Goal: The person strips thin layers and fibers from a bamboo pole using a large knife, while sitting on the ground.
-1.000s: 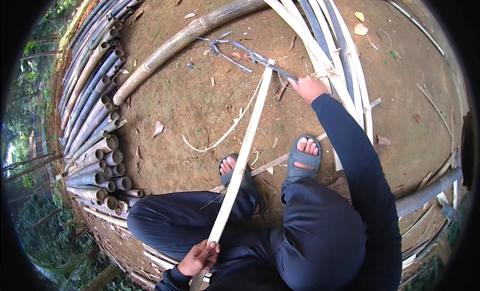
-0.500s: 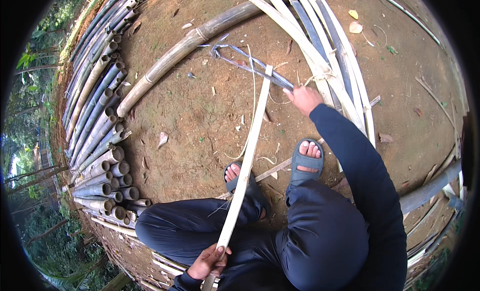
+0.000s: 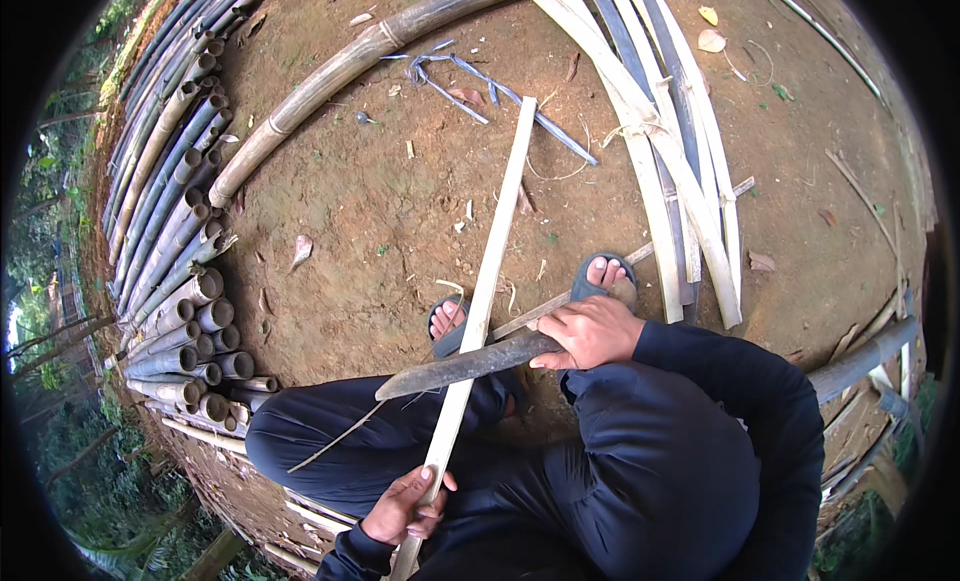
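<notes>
My left hand [image 3: 405, 505] is closed around the lower end of a long, pale split bamboo strip [image 3: 488, 271]. From my lap the strip slants up between my feet, its far end over the bare ground. My right hand [image 3: 592, 333] grips a machete by its handle, which is mostly hidden in my fingers. The machete's broad, dark blade [image 3: 455, 369] points left and lies across the strip above my left knee. Whether its edge touches the strip I cannot tell. A thin brown sliver [image 3: 335, 439] lies over my left trouser leg.
Cut bamboo poles [image 3: 185, 311] are stacked along the left. A thick bamboo pole [image 3: 330, 86] spans the far ground, and a tied bundle of split strips [image 3: 640, 146] lies ahead right. Blue plastic twine [image 3: 490, 86] is on the soil. My sandalled feet flank the strip.
My right hand has let go of the blue twine, which now lies on the ground. It has come back toward my lap and now holds the machete across the strip. My left hand keeps its hold.
</notes>
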The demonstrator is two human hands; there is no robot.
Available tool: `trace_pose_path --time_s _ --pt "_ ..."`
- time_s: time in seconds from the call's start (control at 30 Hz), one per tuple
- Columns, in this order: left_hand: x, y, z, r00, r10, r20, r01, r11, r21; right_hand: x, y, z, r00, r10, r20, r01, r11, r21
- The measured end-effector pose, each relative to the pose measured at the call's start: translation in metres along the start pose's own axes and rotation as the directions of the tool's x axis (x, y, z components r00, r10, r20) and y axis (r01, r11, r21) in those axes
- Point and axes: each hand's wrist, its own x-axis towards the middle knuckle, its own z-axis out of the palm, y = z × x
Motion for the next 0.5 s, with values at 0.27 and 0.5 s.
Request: trace_pose_path --time_s 0.27,0.5 --pt "0.006 -0.007 0.008 1.0 -0.028 0.012 0.029 0.999 -0.039 -0.003 0.018 -0.003 0.947 0.319 -0.042 -0.322 0.941 -0.103" --pt "0.008 -0.011 0.008 0.999 -0.035 0.037 0.038 0.995 -0.093 0.001 0.021 -0.008 0.966 0.259 0.027 -0.252 0.956 -0.151"
